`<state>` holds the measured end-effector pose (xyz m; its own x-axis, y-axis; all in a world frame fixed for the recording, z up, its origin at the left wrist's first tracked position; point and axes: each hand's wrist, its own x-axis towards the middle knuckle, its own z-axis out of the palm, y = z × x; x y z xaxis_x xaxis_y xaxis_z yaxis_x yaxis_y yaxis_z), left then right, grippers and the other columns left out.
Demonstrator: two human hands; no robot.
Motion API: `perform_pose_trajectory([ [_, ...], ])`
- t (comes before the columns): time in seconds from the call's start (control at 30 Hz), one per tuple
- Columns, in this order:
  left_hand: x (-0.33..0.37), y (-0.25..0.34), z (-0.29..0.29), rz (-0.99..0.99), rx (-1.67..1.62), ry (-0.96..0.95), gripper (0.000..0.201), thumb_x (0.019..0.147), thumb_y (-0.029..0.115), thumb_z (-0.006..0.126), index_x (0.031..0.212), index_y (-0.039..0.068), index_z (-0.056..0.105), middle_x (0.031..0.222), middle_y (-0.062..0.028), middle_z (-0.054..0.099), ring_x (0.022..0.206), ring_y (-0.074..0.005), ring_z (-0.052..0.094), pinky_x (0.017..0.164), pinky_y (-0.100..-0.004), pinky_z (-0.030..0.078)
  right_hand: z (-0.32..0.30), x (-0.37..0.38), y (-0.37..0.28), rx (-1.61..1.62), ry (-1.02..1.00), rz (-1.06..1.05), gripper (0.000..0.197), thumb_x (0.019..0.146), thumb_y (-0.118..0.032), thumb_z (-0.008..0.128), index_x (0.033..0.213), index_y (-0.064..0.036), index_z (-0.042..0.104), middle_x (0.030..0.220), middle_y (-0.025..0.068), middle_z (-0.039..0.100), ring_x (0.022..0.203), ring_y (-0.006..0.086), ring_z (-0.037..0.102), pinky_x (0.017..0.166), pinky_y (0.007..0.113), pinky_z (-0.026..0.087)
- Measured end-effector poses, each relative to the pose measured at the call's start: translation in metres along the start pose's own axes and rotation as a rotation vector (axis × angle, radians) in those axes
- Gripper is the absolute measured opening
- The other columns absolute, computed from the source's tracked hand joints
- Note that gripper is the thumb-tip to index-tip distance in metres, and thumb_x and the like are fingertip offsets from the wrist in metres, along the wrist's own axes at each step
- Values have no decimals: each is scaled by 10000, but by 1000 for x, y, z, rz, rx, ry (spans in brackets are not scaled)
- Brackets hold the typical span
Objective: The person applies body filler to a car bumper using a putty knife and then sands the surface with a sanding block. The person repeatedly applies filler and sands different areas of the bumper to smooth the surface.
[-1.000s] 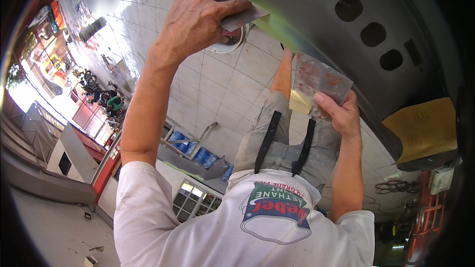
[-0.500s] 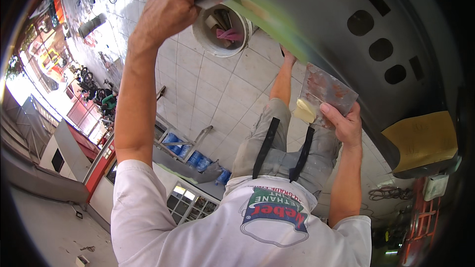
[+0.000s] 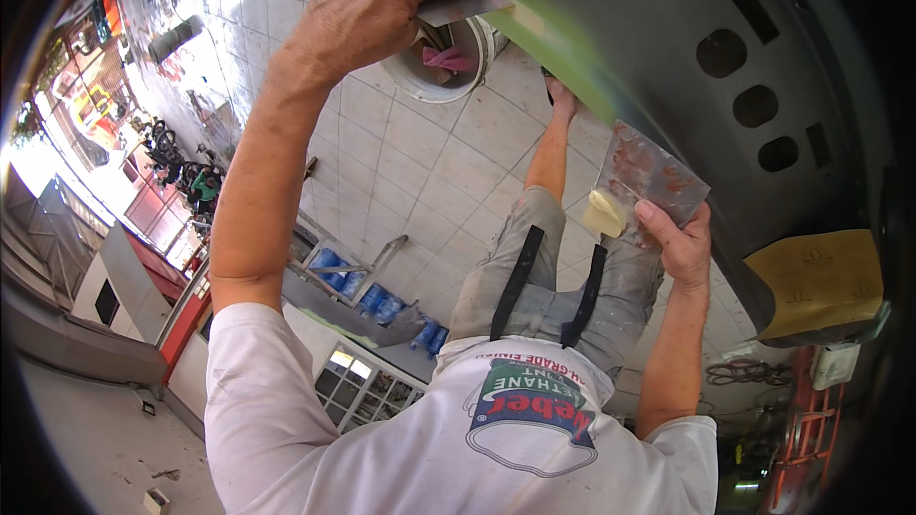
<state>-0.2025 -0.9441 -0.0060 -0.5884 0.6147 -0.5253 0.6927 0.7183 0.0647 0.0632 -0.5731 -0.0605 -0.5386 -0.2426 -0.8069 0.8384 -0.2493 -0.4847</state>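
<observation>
My left hand (image 3: 377, 10) is closed around a thin metal putty spreader (image 3: 465, 6), whose edge meets the greenish-yellow strip (image 3: 534, 43) along the edge of a large dark grey panel (image 3: 658, 29). A small pale patch lies on that strip beside the spreader. In my right hand (image 3: 682, 243) is a flat, smeared metal plate (image 3: 654, 172), gripped with the thumb on top. A lump of pale yellow putty (image 3: 604, 215) clings to the plate's left edge. The fingers under the plate are hidden.
A white bucket (image 3: 482, 72) with a pink cloth inside stands on the tiled floor below the panel. Tan paper (image 3: 816, 277) covers the panel's lower right end. Blue containers (image 3: 382, 305) and a metal frame (image 3: 386, 253) are lower left of centre.
My left hand and the spreader have shifted right and slightly down along the coloured strip. The plate in my right hand sits a little farther right; the panel also appears farther right.
</observation>
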Motion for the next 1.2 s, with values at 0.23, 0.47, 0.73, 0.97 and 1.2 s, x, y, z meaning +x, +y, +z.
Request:
perform_pose_trajectory([
  [0.23, -23, 9, -14, -30, -102, 88, 716, 837, -88, 690, 1441, 293, 745, 1441, -25, 719, 1330, -300, 667, 1106, -500, 514, 18, 0, -11, 28, 36, -104, 213, 976, -103, 841, 1156, -11, 774, 903, -22, 744, 716, 56, 598, 634, 253, 481],
  [0.47, -21, 26, 21, -32, -78, 207, 662, 824, 48, 811, 1402, 369, 763, 1387, 47, 715, 1352, -226, 626, 1128, -485, 464, 16, 0, -11, 38, 17, -101, 256, 974, -86, 837, 1208, -1, 775, 990, -20, 764, 797, 56, 626, 696, 251, 504],
  [0.73, -33, 20, 9, -17, -87, 207, 671, 888, -51, 722, 1454, 311, 729, 1426, -1, 696, 1344, -263, 652, 1131, -481, 509, 11, 2, -11, 11, -33, -26, 260, 975, -109, 835, 1206, 0, 784, 948, -37, 747, 757, 52, 577, 695, 243, 469],
  [0.97, 10, 37, -2, -38, -15, 80, 610, 893, -15, 759, 1412, 305, 756, 1421, 6, 713, 1301, -252, 687, 1124, -459, 540, 13, 2, -10, -1, -14, -46, 261, 968, -114, 838, 1195, 4, 787, 936, -35, 748, 757, 53, 586, 708, 245, 480],
  [1.2, -9, 50, 1, 25, -5, 94, 554, 864, 129, 844, 1375, 329, 766, 1342, 30, 736, 1283, -221, 683, 1009, -450, 522, 11, 0, -12, 43, -11, -62, 257, 964, -90, 842, 1197, 3, 787, 1034, -5, 789, 854, 73, 654, 786, 259, 536],
])
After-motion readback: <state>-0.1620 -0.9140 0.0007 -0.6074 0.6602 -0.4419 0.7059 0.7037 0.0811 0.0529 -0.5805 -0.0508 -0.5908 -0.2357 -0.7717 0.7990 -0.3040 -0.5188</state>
